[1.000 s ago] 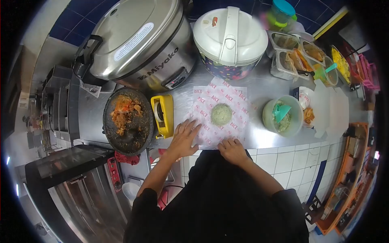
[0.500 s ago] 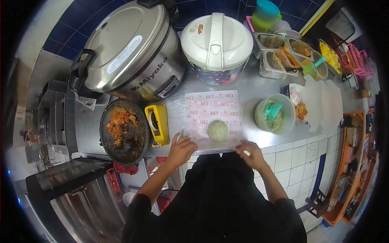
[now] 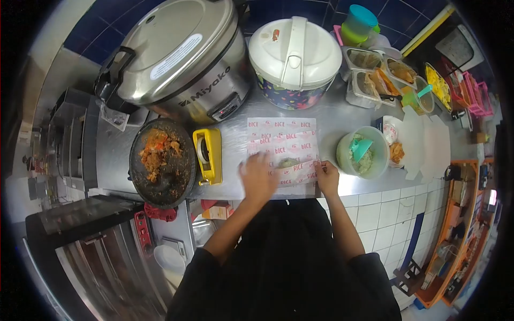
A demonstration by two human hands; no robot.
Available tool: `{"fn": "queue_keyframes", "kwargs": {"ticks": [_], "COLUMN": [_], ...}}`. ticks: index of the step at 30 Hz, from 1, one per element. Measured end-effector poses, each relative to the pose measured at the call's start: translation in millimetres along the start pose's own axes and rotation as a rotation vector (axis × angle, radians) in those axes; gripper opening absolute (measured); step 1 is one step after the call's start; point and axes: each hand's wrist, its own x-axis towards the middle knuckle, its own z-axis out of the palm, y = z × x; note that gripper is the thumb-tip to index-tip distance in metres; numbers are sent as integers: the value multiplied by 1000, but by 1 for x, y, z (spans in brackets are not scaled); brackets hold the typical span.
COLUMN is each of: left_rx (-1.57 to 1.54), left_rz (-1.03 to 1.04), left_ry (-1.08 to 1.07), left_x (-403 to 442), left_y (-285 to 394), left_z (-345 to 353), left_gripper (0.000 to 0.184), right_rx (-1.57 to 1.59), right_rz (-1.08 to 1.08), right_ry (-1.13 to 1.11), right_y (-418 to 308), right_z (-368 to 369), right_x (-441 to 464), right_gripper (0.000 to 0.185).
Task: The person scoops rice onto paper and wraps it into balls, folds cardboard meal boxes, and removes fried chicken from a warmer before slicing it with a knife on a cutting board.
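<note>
A pink-printed wrapping paper (image 3: 281, 128) lies on the steel counter, its near edge folded up over a rounded mound of rice (image 3: 288, 162), so only part of the mound shows. My left hand (image 3: 259, 179) is over the paper's left side, blurred by motion, its fingers hard to make out. At the right end of the fold, my right hand (image 3: 327, 178) pinches the paper's edge. Right of it stands a clear tub of rice (image 3: 375, 166) with a teal scoop (image 3: 361, 146). A yellow tape dispenser (image 3: 214, 156) is left of my left hand.
A stone mortar (image 3: 179, 184) with red-brown food is at the left. Behind stand a large steel Miyako cooker (image 3: 193, 69) and a white-lidded rice container (image 3: 321, 53). Food tubs (image 3: 364, 88) and an open carton (image 3: 428, 142) are at the right.
The near edge of the paper has been folded up over the rice. My left hand has moved right and up onto the paper; my right hand has closed on the paper's edge.
</note>
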Motion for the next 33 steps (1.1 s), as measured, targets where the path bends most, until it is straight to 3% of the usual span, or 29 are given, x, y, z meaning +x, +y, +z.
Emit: {"fn": "queue_keyframes", "kwargs": {"ticks": [3, 6, 8, 10, 14, 17, 20, 25, 27, 29, 31, 33], "left_rx": [98, 88, 53, 113, 72, 151, 117, -92, -71, -18, 152, 108], "left_rz": [119, 95, 105, 110, 76, 19, 84, -190, -117, 148, 420, 541], "left_ry": [-129, -177, -161, -109, -246, -531, -588, -609, -621, -603, -478, -214], "left_x": [14, 27, 34, 49, 89, 116, 125, 125, 122, 111, 77, 30], "left_y": [28, 23, 15, 1, -28, -30, -31, -35, -28, -16, 3, 5], "left_z": [26, 39, 38, 50, 68, 67, 54, 60, 44, 25, 4, 13], "left_gripper": [71, 79, 78, 73, 59, 52, 51, 29, 20, 14, 19, 25], "right_rx": [2, -638, -1011, -662, -707, -694, -696, -688, -670, -648, -617, -614], "right_rz": [-153, -729, -525, -1085, -1141, -1130, -1132, -1135, -1132, -1128, -1122, -1102], "right_ry": [140, 563, -546, -254, -222, -216, -222, -204, -210, -214, -209, -228], "right_y": [13, -16, -53, -2, -9, -3, -3, -5, -4, -2, 1, 10], "right_z": [12, 5, -2, 20, 28, 33, 36, 34, 34, 34, 35, 39], "right_x": [5, -22, -38, -57, -57, -52, -52, -51, -51, -49, -48, -47], "right_gripper": [26, 23, 31, 43, 51, 53, 53, 51, 51, 51, 49, 43]}}
